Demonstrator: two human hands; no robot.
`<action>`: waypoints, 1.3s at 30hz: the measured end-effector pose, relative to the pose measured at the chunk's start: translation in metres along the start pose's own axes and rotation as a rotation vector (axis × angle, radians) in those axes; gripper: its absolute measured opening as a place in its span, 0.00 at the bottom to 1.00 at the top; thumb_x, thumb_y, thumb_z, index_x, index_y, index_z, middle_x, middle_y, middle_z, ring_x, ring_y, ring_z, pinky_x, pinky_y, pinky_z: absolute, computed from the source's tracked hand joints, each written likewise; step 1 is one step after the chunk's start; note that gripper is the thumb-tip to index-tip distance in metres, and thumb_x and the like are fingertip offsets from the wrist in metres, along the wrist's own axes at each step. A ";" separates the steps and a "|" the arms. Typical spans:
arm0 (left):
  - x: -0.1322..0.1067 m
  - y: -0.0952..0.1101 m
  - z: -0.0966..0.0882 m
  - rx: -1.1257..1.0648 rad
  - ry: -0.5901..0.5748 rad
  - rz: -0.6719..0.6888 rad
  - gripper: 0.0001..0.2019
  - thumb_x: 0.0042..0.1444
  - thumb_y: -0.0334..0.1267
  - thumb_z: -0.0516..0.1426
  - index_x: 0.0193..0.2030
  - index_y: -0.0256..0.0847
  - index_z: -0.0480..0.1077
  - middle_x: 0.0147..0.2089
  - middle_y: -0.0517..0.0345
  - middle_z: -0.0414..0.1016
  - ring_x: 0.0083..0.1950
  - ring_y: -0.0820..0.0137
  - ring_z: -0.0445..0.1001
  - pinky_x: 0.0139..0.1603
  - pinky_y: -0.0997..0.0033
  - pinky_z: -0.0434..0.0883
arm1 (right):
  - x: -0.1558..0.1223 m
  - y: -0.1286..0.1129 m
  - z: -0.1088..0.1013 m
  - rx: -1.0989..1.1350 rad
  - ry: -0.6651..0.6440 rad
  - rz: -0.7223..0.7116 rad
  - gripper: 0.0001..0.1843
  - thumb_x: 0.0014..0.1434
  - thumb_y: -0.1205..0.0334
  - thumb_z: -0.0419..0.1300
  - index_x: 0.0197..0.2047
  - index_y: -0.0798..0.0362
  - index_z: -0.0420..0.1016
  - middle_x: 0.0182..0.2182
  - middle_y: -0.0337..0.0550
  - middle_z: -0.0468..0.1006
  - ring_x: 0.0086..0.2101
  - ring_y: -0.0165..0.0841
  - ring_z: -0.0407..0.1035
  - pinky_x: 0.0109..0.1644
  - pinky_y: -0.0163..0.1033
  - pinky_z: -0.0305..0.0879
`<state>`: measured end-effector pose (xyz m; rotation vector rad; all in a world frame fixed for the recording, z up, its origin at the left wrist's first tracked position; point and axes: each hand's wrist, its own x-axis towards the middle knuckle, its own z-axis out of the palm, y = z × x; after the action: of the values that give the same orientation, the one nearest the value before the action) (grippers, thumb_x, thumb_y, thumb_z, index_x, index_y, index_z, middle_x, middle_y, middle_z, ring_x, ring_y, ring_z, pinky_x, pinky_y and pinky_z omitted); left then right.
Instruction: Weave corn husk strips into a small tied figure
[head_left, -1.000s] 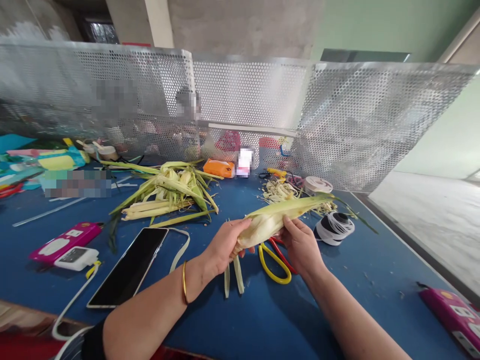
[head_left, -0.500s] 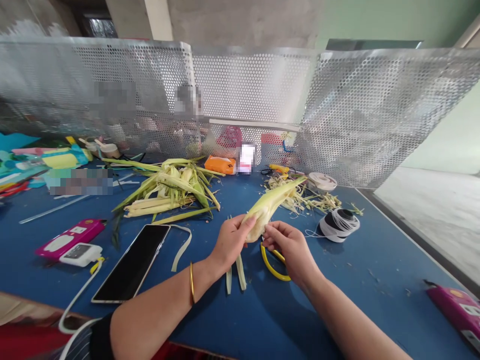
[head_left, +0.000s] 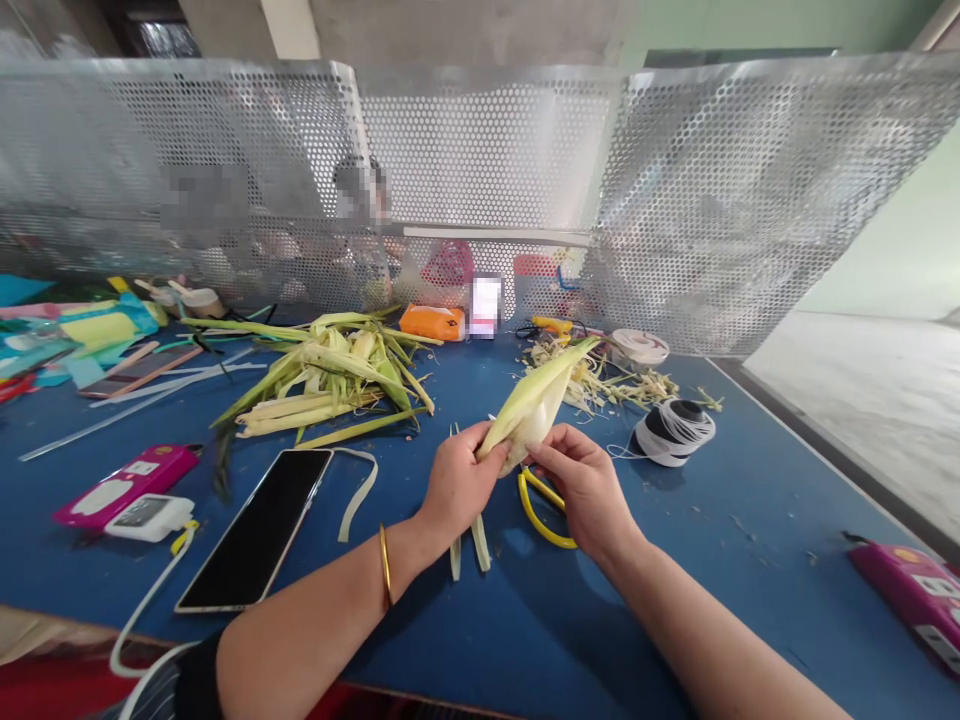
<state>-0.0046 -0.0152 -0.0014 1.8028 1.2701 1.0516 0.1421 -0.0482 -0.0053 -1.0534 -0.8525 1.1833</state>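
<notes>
A pale green corn husk (head_left: 532, 405) is held up over the blue table, its pointed tip toward the far right. My left hand (head_left: 463, 478) grips its lower left side, thumb on top. With thumb and fingers closed, my right hand (head_left: 585, 480) pinches the lower right edge; a rounded whitish part shows in the fold between the hands. Yellow-handled scissors (head_left: 541, 515) lie beneath my right hand, blades hidden. Two pale husk strips (head_left: 480, 545) lie under my left hand. Right of my hands stands a spool of white string (head_left: 675, 432).
A pile of corn husks (head_left: 337, 370) lies left of centre, near a black-screened phone (head_left: 255, 530) and a magenta power bank (head_left: 127, 485). Husk scraps (head_left: 600, 380), a roll of white tape (head_left: 637, 347) and an orange packet (head_left: 433, 322) lie farther back. A perforated metal screen (head_left: 487, 150) bounds the far edge.
The husk has turned so its whitish inner fold faces me more. My right hand has shifted up along its edge, and the camera view has moved slightly.
</notes>
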 end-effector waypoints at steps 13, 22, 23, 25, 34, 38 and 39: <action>0.002 -0.003 0.004 -0.098 -0.031 -0.069 0.14 0.57 0.46 0.54 0.34 0.37 0.75 0.27 0.60 0.72 0.29 0.71 0.67 0.29 0.75 0.64 | 0.002 0.009 -0.001 0.074 0.064 0.028 0.15 0.41 0.56 0.74 0.31 0.53 0.79 0.25 0.37 0.77 0.26 0.27 0.65 0.32 0.33 0.62; 0.004 -0.004 0.005 -0.247 -0.003 -0.219 0.16 0.54 0.49 0.56 0.33 0.37 0.74 0.23 0.63 0.66 0.24 0.73 0.64 0.24 0.76 0.60 | -0.006 0.011 0.003 -0.037 0.019 -0.171 0.13 0.47 0.57 0.71 0.37 0.50 0.80 0.33 0.39 0.82 0.35 0.36 0.73 0.43 0.41 0.70; 0.004 -0.005 0.005 -0.255 0.004 -0.212 0.16 0.54 0.49 0.56 0.33 0.37 0.74 0.23 0.63 0.67 0.25 0.73 0.64 0.24 0.76 0.60 | -0.007 0.012 0.002 -0.087 0.023 -0.207 0.13 0.48 0.57 0.71 0.38 0.50 0.80 0.34 0.40 0.82 0.35 0.37 0.74 0.43 0.42 0.70; 0.004 -0.005 0.004 -0.255 0.017 -0.186 0.16 0.55 0.49 0.55 0.33 0.37 0.74 0.24 0.63 0.68 0.25 0.72 0.65 0.24 0.76 0.61 | -0.008 0.014 0.001 -0.179 0.023 -0.274 0.13 0.50 0.56 0.70 0.39 0.51 0.80 0.34 0.42 0.82 0.35 0.37 0.73 0.42 0.43 0.71; 0.007 -0.008 0.001 -0.213 0.034 -0.162 0.13 0.56 0.46 0.54 0.31 0.38 0.72 0.21 0.64 0.65 0.23 0.73 0.64 0.24 0.75 0.59 | -0.014 0.013 0.001 -0.298 -0.055 -0.413 0.10 0.55 0.59 0.67 0.41 0.50 0.80 0.36 0.41 0.82 0.37 0.36 0.74 0.45 0.41 0.70; 0.009 -0.007 -0.002 -0.169 0.063 -0.116 0.13 0.56 0.44 0.53 0.32 0.38 0.73 0.22 0.64 0.65 0.25 0.73 0.63 0.26 0.75 0.58 | -0.020 0.012 0.003 -0.318 -0.082 -0.438 0.09 0.57 0.61 0.65 0.42 0.49 0.79 0.38 0.41 0.82 0.40 0.37 0.74 0.49 0.41 0.69; 0.009 -0.006 -0.003 -0.155 0.070 -0.103 0.13 0.57 0.44 0.53 0.32 0.38 0.73 0.22 0.64 0.65 0.26 0.73 0.63 0.27 0.75 0.58 | -0.021 0.011 0.004 -0.311 -0.082 -0.430 0.09 0.57 0.60 0.65 0.42 0.49 0.79 0.38 0.41 0.82 0.40 0.37 0.74 0.49 0.41 0.69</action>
<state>-0.0081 -0.0048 -0.0037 1.5808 1.2720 1.1317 0.1307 -0.0673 -0.0145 -1.0062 -1.2844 0.7483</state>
